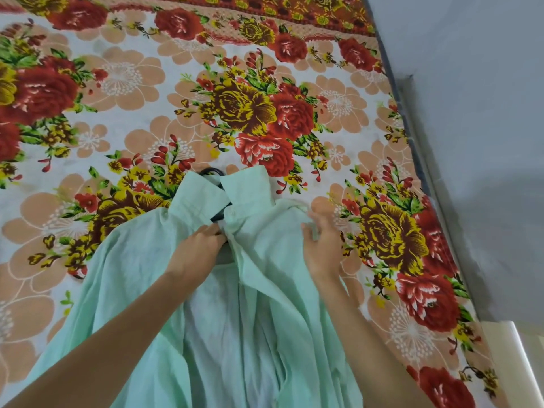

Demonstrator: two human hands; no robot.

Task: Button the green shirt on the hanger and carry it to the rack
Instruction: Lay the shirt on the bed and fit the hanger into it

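Head view, shirt: we see the pale mint-green cloth shirt point(164, 275) lying front-up on the bed. It runs from the middle of the frame down to the bottom edge, collar pointing up-frame and front unbuttoned and parted.
Head view, hanger: the black plastic hanger point(212, 172) sits inside the shirt. Its hook pokes out above the collar, and a dark piece shows in the neck opening.
Head view, left hand: our left hand point(200, 245) lies at centre frame on the shirt's neck opening. Its fingertips are against the front edge beside the hanger, and we cannot tell whether they grip.
Head view, right hand: our right hand point(321, 245), right of centre, has its fingers curled into the shirt's shoulder cloth, bunching it.
Head view, bed cover: the flowered sheet with red and yellow roses point(250, 107) fills the frame under the shirt.
Head view, wall: a plain grey wall point(471, 113) runs down the right side.
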